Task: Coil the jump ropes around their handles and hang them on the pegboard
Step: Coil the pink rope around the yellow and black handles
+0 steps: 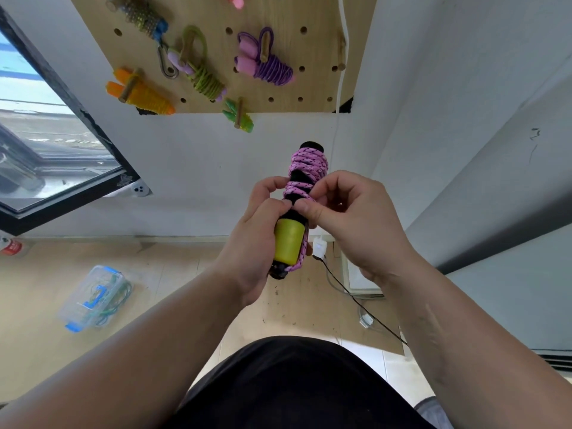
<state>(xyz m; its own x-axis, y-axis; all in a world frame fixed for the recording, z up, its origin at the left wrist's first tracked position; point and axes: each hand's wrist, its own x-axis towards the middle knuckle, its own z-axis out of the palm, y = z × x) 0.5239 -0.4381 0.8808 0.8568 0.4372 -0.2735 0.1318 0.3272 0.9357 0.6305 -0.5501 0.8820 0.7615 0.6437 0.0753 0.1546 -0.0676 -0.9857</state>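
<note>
Head view: a pink braided jump rope [305, 168], coiled round its black, yellow-capped handles [289, 243], is held upright below the wooden pegboard [278, 13]. The left hand [257, 243] grips the handles and the right hand [356, 224] pinches one turn of rope. That turn probably wants tucking snugly under the coils before hanging; around are white walls, a window [46, 134] and a wood floor [37, 320] with a clear plastic box [93, 297].

inside the grip, the left hand [253, 239] covers the lower part of the black handle [311, 147], and the right hand [349, 218] hides the end of the pink rope [309, 164] in its fingertips. one handle or two under the coils: cannot tell. far above the grip, the frame edge cuts the pegboard [278, 13] and its top bundles. below-left, the contents of the clear box [93, 297] blur.
</note>
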